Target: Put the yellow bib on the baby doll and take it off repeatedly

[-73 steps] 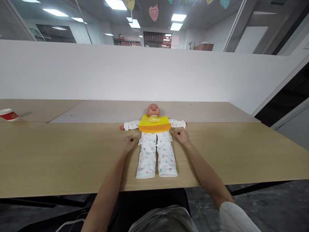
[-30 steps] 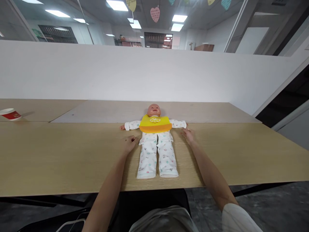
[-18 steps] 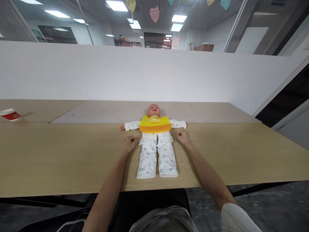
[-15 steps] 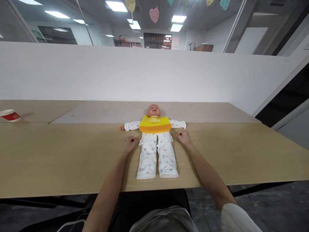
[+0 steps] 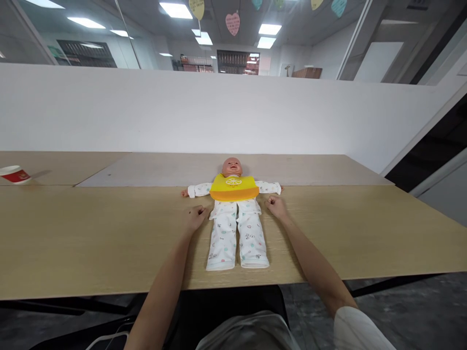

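Observation:
A baby doll (image 5: 233, 221) lies on its back on the wooden table (image 5: 91, 238), arms spread, head away from me. It wears white patterned pyjamas and a yellow bib (image 5: 234, 188) over its chest. My left hand (image 5: 196, 216) rests on the table as a loose fist just left of the doll's waist. My right hand (image 5: 277, 206) rests as a fist just right of the waist, below the doll's outstretched arm. Neither hand holds anything or touches the doll.
A red and white paper cup (image 5: 14, 174) stands at the far left of the table. A white partition wall (image 5: 204, 112) runs behind the table. The table's front edge is close to my body, and its right end slopes off towards a dark floor.
About a second ago my right hand was stretched out with open fingers near the doll's arm. It has since pulled back a little to the left and closed into a fist. My left hand stayed put.

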Demonstrator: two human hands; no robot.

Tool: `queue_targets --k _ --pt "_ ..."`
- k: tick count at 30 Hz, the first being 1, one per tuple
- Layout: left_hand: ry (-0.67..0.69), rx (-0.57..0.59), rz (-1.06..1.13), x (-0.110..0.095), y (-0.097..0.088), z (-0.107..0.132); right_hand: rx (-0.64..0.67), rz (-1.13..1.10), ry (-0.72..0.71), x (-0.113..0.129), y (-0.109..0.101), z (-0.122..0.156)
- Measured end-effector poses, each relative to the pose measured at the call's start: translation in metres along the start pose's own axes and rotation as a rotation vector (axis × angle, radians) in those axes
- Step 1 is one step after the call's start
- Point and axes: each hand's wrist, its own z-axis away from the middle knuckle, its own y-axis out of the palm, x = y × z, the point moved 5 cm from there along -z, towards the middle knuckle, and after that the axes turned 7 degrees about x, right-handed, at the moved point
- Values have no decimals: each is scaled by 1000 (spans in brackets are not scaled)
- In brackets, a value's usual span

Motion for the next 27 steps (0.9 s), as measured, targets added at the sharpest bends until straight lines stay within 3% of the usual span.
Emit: queue_targets --k 14,27 --pt "11 1 18 -11 -5 5 -75 -38 -26 -7 -3 -4" --pt "8 -12 7 -2 -1 2 -58 20 144 3 -8 2"
